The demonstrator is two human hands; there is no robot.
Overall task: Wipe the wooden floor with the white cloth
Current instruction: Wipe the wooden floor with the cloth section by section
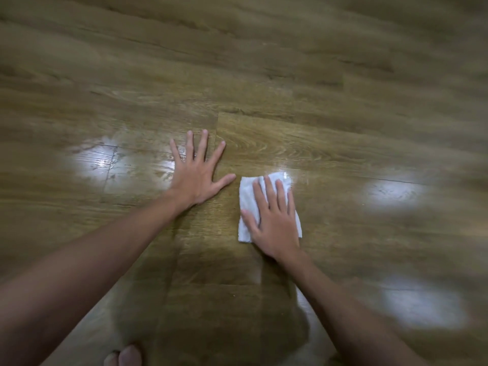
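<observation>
A folded white cloth (247,199) lies flat on the wooden floor (264,107) just right of centre. My right hand (273,219) presses down on the cloth with straight fingers, covering most of its right half. My left hand (196,173) rests flat on the bare floor to the left of the cloth, fingers spread, a short gap between its thumb and the cloth.
Brown planks fill the whole view, with bright light glare patches at the left, right and lower right. The edges of the view are blurred. Toes of a bare foot (124,356) show at the bottom edge, left of centre.
</observation>
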